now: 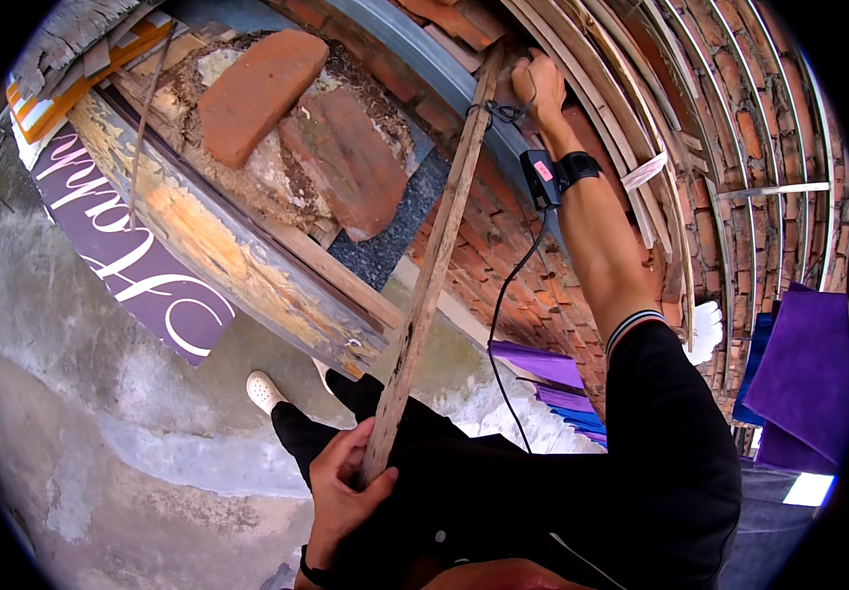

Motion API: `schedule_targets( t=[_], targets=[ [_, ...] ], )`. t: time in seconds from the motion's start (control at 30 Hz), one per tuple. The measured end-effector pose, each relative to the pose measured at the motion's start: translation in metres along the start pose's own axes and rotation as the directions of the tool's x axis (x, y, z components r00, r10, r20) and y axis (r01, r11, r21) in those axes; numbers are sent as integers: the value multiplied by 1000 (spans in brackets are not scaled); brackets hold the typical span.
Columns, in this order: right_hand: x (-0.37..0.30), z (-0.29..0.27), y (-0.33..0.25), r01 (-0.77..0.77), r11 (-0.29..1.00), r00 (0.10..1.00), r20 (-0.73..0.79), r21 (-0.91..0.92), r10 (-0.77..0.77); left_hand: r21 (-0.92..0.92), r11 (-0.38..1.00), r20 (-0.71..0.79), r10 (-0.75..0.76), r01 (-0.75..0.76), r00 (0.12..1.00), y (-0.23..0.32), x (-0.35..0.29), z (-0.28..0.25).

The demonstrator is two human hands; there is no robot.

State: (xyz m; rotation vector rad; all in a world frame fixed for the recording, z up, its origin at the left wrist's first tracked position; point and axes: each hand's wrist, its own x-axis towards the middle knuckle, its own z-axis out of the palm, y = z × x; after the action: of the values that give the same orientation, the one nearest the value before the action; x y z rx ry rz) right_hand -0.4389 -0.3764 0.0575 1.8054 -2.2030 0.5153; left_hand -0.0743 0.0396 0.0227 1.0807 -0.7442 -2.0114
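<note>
The left hand (348, 484) pinches the low end of a stick (431, 273). The stick slants up past a brick (346, 162), with dark wire (509, 112) around its top part. The right hand (540, 87) is curled beside it; I cannot tell what it holds

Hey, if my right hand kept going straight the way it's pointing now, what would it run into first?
Most likely the wooden planks just past your right hand, though depth is hard to judge in this view.
</note>
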Motion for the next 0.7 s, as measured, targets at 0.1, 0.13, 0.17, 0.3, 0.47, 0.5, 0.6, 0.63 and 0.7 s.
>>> schedule_targets(
  t=[0.1, 0.13, 0.17, 0.3, 0.47, 0.5, 0.6, 0.63, 0.7],
  targets=[
    [7, 7, 25, 36, 998, 998, -47, 54, -34, -17, 1000, 6, 16, -16, 1000, 0, 1, 1],
    [10, 7, 29, 41, 997, 998, -40, 59, -39, -25, 999, 6, 24, -24, 1000, -1, 1, 1],
    [12, 9, 33, 43, 997, 999, -35, 68, -41, -35, 999, 4, 18, -17, 1000, -2, 1, 1],
    [8, 6, 27, 33, 994, 999, -27, 104, -31, -61, 998, -8, 0, -1, 1000, -5, -1, 1],
    [3, 4, 20, -27, 994, 998, -60, 102, 33, -70, 998, -14, -11, 10, 1000, -3, -1, 2],
    [3, 3, 17, -35, 994, 997, -62, 102, 41, -75, 997, -15, -20, 18, 1000, -1, -1, 3],
    [1, -1, 7, -80, 993, 995, -52, 88, 85, -100, 994, -10, -42, 40, 999, -2, 0, 2],
    [-2, -1, 2, -122, 988, 991, -46, 93, 126, -110, 993, -7, -49, 48, 999, -3, 0, 1],
    [-4, -2, -8, -176, 980, 983, -30, 88, 179, -119, 991, 7, -66, 66, 998, 0, 0, 0]
  ],
)
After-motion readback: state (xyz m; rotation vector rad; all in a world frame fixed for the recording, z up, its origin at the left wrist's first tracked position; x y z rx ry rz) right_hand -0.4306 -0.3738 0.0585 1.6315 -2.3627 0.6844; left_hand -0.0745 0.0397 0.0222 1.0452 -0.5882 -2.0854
